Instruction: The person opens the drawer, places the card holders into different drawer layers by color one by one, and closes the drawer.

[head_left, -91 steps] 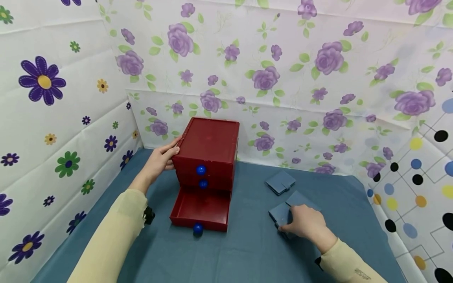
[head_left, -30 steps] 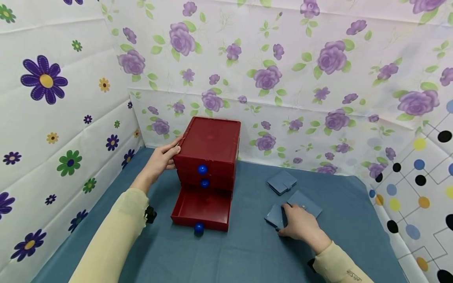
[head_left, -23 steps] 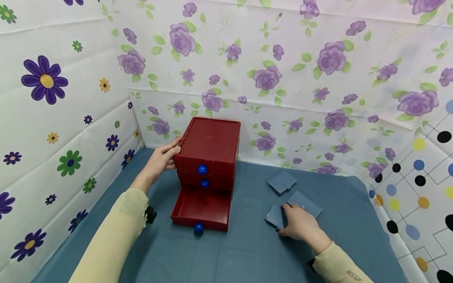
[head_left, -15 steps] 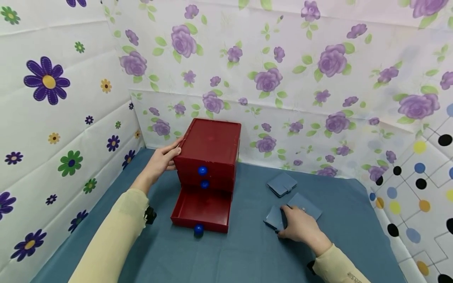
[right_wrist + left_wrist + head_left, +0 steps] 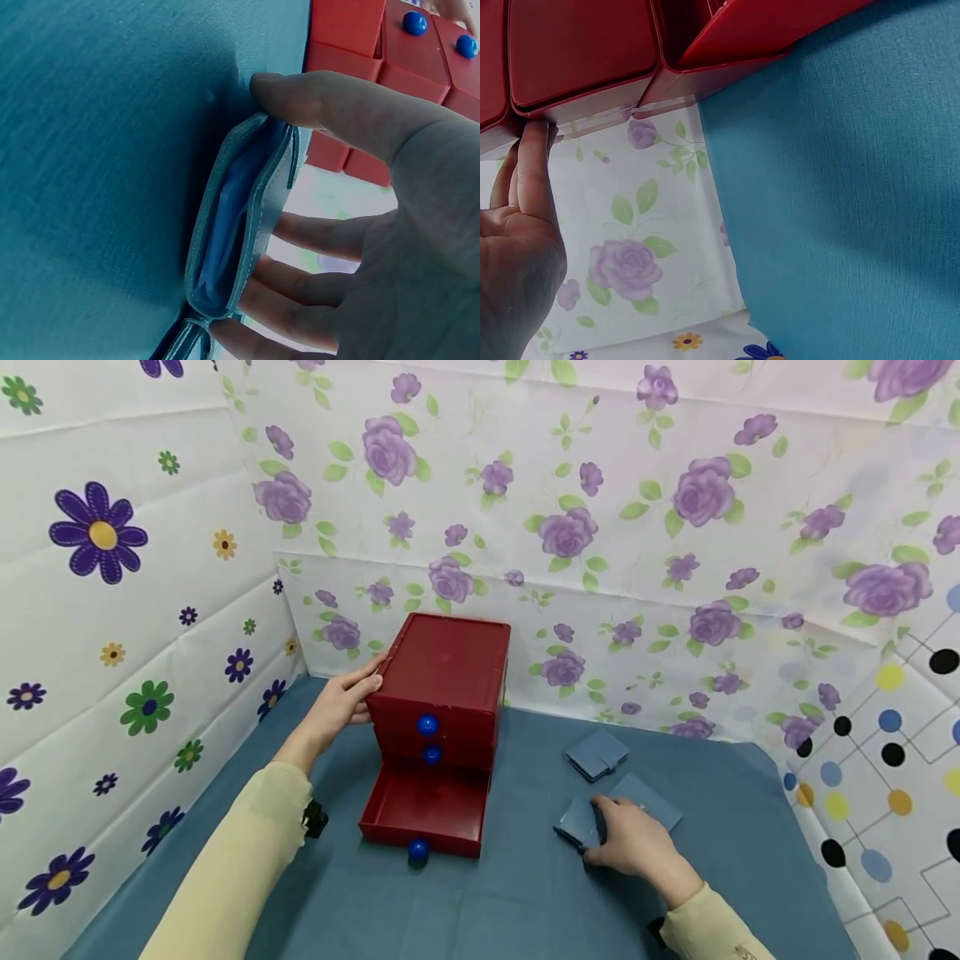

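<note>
A blue card wallet (image 5: 577, 823) is gripped in my right hand (image 5: 637, 843), thumb at its near edge and fingers across it. In the right wrist view the wallet (image 5: 262, 214) shows its edge-on pocket, close over the cloth. Just behind it lies a second blue wallet (image 5: 651, 802), partly covered by the hand. My left hand (image 5: 330, 714) rests at the left side of a red drawer unit (image 5: 446, 660); in the left wrist view its straight fingers (image 5: 534, 172) touch the side. The unit's bottom drawer (image 5: 431, 806) is pulled out, with nothing inside.
A third blue wallet (image 5: 596, 754), fastened by a strap, lies farther back on the blue cloth (image 5: 517, 902). Blue ball knobs (image 5: 427, 724) stick out from the drawer fronts. Flower-printed sheets (image 5: 600, 527) stand behind and at the left, a dotted one at the right.
My right hand has shifted left with the held wallet, drawing it away from the second one, which now shows more. My left hand has stayed on the drawer unit.
</note>
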The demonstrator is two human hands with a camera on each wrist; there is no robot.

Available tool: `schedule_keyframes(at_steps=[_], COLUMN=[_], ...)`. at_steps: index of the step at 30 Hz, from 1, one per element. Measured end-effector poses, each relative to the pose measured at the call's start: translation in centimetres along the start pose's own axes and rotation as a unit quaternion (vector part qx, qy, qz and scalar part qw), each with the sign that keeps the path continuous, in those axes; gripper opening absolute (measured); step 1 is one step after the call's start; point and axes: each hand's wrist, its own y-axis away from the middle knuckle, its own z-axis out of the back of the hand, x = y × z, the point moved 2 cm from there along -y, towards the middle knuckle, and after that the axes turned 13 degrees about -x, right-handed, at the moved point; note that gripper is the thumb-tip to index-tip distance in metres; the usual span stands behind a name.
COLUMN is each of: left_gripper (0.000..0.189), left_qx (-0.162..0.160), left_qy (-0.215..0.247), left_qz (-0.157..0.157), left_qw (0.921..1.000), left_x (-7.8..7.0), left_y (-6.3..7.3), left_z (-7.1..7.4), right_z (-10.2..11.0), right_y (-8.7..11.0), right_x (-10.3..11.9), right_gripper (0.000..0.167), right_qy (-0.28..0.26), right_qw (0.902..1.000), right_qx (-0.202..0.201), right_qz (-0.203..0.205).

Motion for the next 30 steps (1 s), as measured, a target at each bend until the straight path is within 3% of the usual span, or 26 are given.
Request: schedule_keyframes(at_steps=[17,30], left_gripper=[0.062,0.062], left_qx=[-0.004,-0.003], left_qy=[-0.008,-0.009], left_qz=[-0.006,0.001], left_qw=[0.9999,1.0000], left_x=[-0.2,-0.2], left_y=[0.0,0.2], left_z=[0.2,-0.1], right_z=[1.1,1.5], right_y=[-0.7,-0.8], right_x=[1.5,4.5], right_gripper=[0.090,0.089], right_qy=[-0.047,-0.105], right_qw=[0.9986,0.9936], right_qx=[-0.018,-0.021], right_qz=[0.015,0.038])
